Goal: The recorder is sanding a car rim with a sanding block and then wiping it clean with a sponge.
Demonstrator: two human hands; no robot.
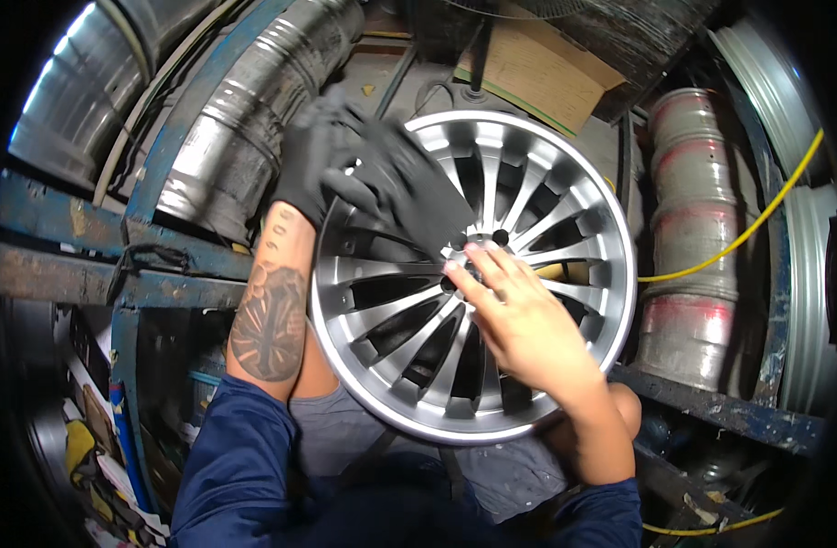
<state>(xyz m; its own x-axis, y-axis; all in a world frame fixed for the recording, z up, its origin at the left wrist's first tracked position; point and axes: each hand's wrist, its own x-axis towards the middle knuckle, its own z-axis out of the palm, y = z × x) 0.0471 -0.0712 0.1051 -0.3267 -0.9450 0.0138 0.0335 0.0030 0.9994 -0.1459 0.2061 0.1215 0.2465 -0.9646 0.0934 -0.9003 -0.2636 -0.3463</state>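
Observation:
My left hand (pixel 309 160) wears a black glove and is raised over the left rim of a silver multi-spoke wheel (pixel 382 324). From it a second black glove (pixel 405 183), smeared by motion, hangs down toward the hub; the left fingers seem closed on it. My bare right hand (pixel 519 315) lies over the wheel's centre with fingers stretched out. Its fingertips are beside the lower end of the loose glove; whether they touch it or the hub I cannot tell. The wheel faces up in front of my lap, and its hub is partly covered.
Stacked metal wheel barrels (pixel 263 100) lie on a worn blue frame (pixel 131 247) at the left. More barrels (pixel 693 228) stand at the right, crossed by a yellow hose (pixel 743 239). Flattened cardboard (pixel 546 73) and a black stand (pixel 478 59) are beyond the wheel.

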